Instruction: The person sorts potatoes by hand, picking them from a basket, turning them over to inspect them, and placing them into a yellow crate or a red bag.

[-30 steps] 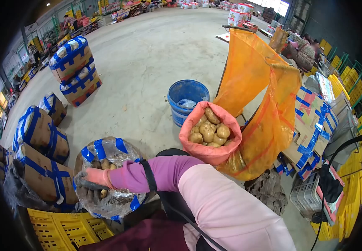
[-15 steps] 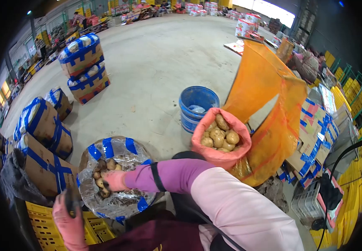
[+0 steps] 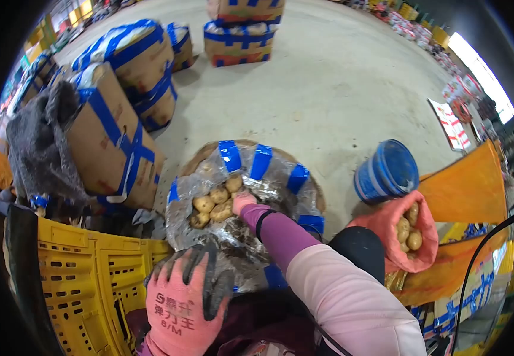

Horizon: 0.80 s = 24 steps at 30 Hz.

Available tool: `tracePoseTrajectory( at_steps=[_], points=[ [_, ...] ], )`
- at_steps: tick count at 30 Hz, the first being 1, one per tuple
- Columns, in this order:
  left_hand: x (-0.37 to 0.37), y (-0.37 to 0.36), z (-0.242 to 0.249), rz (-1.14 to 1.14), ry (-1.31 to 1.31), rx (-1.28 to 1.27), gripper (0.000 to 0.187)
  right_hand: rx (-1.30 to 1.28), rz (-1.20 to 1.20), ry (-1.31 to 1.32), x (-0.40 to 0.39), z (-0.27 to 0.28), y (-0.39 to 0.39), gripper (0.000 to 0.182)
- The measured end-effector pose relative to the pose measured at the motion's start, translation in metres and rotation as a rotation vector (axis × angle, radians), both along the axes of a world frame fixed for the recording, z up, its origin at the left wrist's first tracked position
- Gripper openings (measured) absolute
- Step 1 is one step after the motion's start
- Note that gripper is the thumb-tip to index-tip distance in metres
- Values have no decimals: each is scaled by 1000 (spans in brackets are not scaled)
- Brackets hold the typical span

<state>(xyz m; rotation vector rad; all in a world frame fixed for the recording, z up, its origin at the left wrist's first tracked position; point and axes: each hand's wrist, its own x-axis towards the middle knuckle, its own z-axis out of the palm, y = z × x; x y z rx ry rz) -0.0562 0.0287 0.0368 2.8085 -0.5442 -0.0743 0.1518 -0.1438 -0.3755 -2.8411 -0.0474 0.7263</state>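
My left hand (image 3: pixel 185 299), in a pink glove with dark fingertips, is raised in front of my lap near the yellow crate, its fingers apart and nothing in it. My right hand (image 3: pixel 244 202), also in a pink glove, reaches into the round container lined with clear plastic (image 3: pixel 180 222) and touches the potatoes (image 3: pixel 219 194) at its left side. The fingers of that hand are hidden, so what they hold does not show. Blue tape strips run over the container's rim. A pink sack (image 3: pixel 381 237) full of potatoes stands to the right of my knee.
Yellow crates (image 3: pixel 70 279) are at the lower left, with a grey cloth (image 3: pixel 46 142) over taped cardboard boxes (image 3: pixel 111 136) behind. More taped boxes (image 3: pixel 239 44) stand at the top. A blue bucket (image 3: pixel 387 172) and orange mesh (image 3: pixel 464 190) are at the right.
The view has turned left and down. My left hand has come nearer, its fingers now plainly spread. My right hand is still among the potatoes, now near their upper right side.
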Motion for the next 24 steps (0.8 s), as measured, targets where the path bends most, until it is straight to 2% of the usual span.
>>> tracePoseTrajectory(
  at_steps=[1, 2, 3, 4, 5, 7, 9, 10, 11, 13, 14, 15, 16, 17, 18, 19, 20, 21, 22, 24],
  points=[
    [4, 4, -2, -29, -12, -15, 52, 34, -156, -57, 0, -13, 5, 46],
    [6, 7, -3, -14, -1, -7, 52, 29, -190, -57, 9, -21, 6, 45],
    [8, 8, -3, -28, -3, -31, 57, 23, -226, -58, 17, -29, 5, 45],
    [9, 9, -3, -44, -4, -60, 61, -19, -248, -178, 17, -58, 1, 48],
    [9, 10, -3, -38, 8, -60, 61, 216, -430, -72, 18, -31, -10, 58],
    [11, 10, -2, -60, 23, -70, 60, 524, -670, 118, 8, 2, -20, 66],
    [16, 7, -4, -73, 38, -96, 61, 867, -872, 168, 27, -84, -22, 63],
    [17, 5, -6, -82, 55, -114, 62, 1029, -979, 194, 29, -80, -16, 61],
    [17, 3, -6, -77, 50, -108, 62, 1035, -972, 195, 27, -75, -16, 61],
    [17, 1, -7, -68, 37, -90, 63, 699, -516, 94, 16, -51, -14, 65],
    [16, 0, -8, -65, 34, -85, 63, 1023, -757, -61, 7, -60, 0, 69],
    [15, 0, -9, -69, 42, -96, 64, 813, -772, -86, -1, -67, 2, 67],
    [15, -1, -10, -72, 48, -108, 65, 990, -972, -6, -21, -29, 8, 55],
    [15, -2, -11, -68, 40, -104, 65, 1338, -1062, 74, -18, -126, 14, 45],
    [14, -3, -12, -71, 49, -87, 65, 1624, -1058, 330, -23, -161, 18, 37],
    [14, -4, -13, -72, 56, -67, 66, 1606, -290, -331, -31, -227, 21, 33],
    [15, -5, -14, -71, 24, -99, 66, 1873, -705, 120, -36, -167, 32, 30],
    [16, -5, -14, -69, 17, -91, 66, 2066, -1327, 460, -40, -105, 43, 29],
    [17, -5, -14, -76, 11, -110, 66, 2074, -1319, 462, -39, -103, 44, 29],
    [16, -5, -17, -83, -22, -138, 66, 1837, -1074, 162, -46, -101, 44, 29]
  ],
)
